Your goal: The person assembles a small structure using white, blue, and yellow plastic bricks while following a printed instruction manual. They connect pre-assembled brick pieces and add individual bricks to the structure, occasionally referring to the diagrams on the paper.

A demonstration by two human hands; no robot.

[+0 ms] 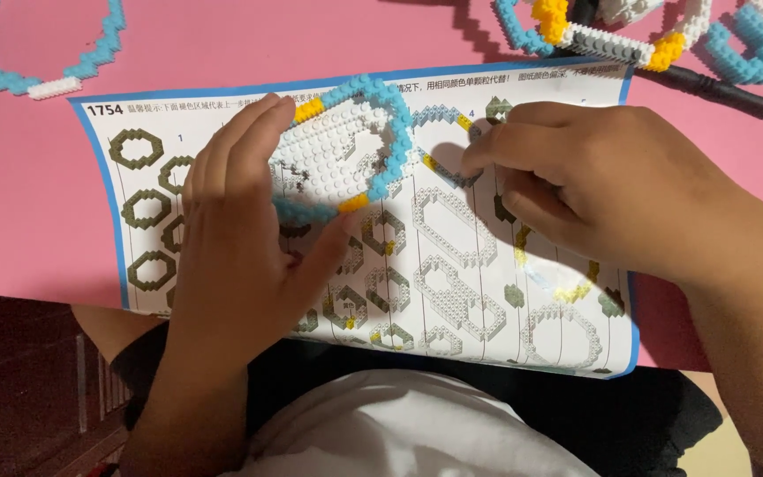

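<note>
Holding the oval [346, 155] with my left hand [240, 238] pinched on its left end, I see it slant up-right toward my right hand [593, 185] (curled, fingertips hidden, grip unclear).

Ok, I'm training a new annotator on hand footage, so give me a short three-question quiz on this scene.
1. True or false: the left hand holds the oval brick piece above the instruction sheet.
2. Which colour forms most of the oval's rim? A) light blue B) red C) black
3. Fill in: the right hand has its fingers pinched next to the oval's ____ edge, as seen in the picture.

Key: 1 true. 2 A; the rim is light blue with small yellow sections, and the middle is white. 3 right.
</note>
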